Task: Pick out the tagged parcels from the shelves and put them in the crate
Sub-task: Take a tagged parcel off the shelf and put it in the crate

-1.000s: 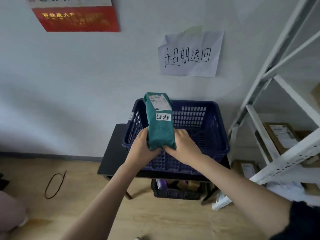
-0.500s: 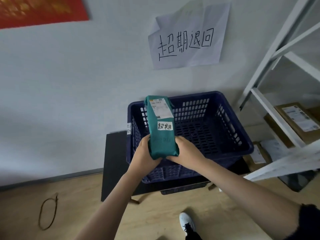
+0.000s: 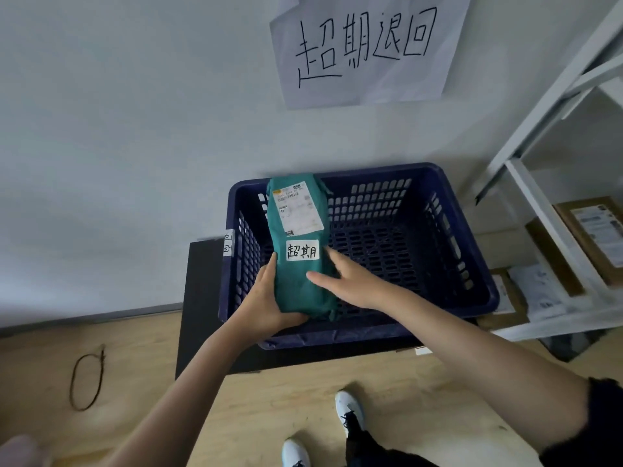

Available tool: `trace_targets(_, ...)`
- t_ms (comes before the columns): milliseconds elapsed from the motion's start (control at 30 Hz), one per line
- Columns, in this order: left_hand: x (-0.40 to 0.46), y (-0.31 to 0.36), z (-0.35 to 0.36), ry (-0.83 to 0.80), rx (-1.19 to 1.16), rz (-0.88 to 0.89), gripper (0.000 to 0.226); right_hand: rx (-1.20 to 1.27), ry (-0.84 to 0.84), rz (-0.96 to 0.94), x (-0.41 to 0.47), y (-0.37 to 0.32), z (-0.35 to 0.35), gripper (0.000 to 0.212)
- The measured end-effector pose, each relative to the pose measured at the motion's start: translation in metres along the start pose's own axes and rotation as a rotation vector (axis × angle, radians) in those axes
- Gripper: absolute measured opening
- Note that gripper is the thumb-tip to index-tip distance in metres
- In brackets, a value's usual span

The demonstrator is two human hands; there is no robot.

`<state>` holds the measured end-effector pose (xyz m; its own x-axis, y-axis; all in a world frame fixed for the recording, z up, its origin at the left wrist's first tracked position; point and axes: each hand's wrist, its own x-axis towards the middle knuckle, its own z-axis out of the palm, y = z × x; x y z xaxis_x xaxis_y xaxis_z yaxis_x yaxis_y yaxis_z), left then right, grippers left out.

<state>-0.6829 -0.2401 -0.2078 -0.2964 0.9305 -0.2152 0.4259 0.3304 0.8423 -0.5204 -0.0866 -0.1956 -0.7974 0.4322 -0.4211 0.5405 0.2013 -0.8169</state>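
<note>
While the left hand (image 3: 266, 301) grips the green parcel (image 3: 301, 261) inside the blue crate (image 3: 472, 264), the right hand (image 3: 354, 281) rests flat-fingered on it.

Wall notice (image 3: 367, 52) cropped by top edge

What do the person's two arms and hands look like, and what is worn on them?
Both forearms are bare, and the left hand and right hand wear no gloves, rings or watch. A dark sleeve covers the right upper arm; no sleeve shows on the left.
</note>
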Motion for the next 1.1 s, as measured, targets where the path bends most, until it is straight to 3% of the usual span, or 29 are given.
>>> trace_targets(100, -0.001, -0.008, 0.003, -0.028, -0.027, -0.05, 0.129, -0.127, 0.079, 0.046, 0.007, 0.009, -0.008, 0.069)
trace_targets(233, 0.005, -0.018, 0.004, -0.009, 0.004, -0.155, 0.126, -0.123, 0.03, 0.097, 0.021, 0.019, -0.004, 0.058)
trace_targets(333, 0.021, -0.023, 0.003, -0.025, 0.084, -0.232, 0.107, -0.122, -0.003, 0.082, 0.035, 0.021, 0.004, 0.049)
trace_targets(500, 0.051, -0.04, 0.011, -0.153, 0.237, -0.323, 0.066, -0.245, -0.099, 0.107, 0.07, 0.035, 0.032, 0.056)
trace_targets(733, 0.068, -0.072, 0.017, -0.287, 0.38, -0.484, 0.075, -0.413, -0.228, 0.112, 0.108, 0.053, 0.057, 0.067)
trace_targets(900, 0.073, -0.099, 0.014, -0.272, 0.447, -0.599, 0.082, -0.42, -0.282, 0.075, 0.121, 0.047, 0.073, 0.069)
trace_targets(1100, 0.067, -0.078, 0.017, -0.25, 0.52, -0.609, 0.092, -0.55, -0.247, 0.124, 0.112, 0.037, 0.067, 0.062)
